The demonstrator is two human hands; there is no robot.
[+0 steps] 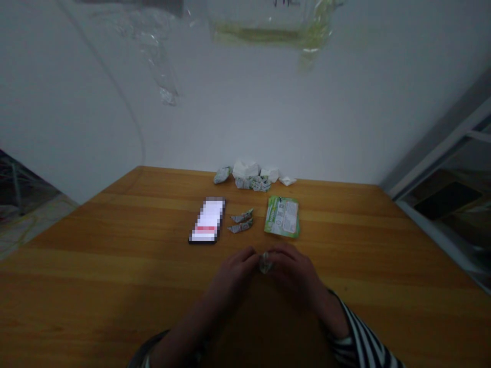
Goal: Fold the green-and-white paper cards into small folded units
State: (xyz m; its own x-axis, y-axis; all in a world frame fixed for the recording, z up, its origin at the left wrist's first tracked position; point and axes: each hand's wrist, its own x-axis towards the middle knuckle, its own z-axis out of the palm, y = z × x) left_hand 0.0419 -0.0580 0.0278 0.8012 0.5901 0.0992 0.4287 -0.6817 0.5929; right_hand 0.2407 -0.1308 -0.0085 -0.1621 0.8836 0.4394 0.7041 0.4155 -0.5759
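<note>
My left hand (235,271) and my right hand (294,271) meet at the front of the table, pinching a small folded piece of printed paper (264,263) between them. Ahead of my hands lie two small folded paper pieces (242,222), side by side. A green-and-white printed packet (282,216) lies to their right. To their left is a smartphone (207,221) with a lit, blurred screen. A heap of crumpled white and printed paper (246,176) sits near the far edge.
The objects lie on a wooden table (115,255), which meets a white wall (245,112) at its far edge. A clear, glossy sheet with a yellow-green tint (264,30) hangs at the top of view. A pale frame (441,148) stands beyond the right edge.
</note>
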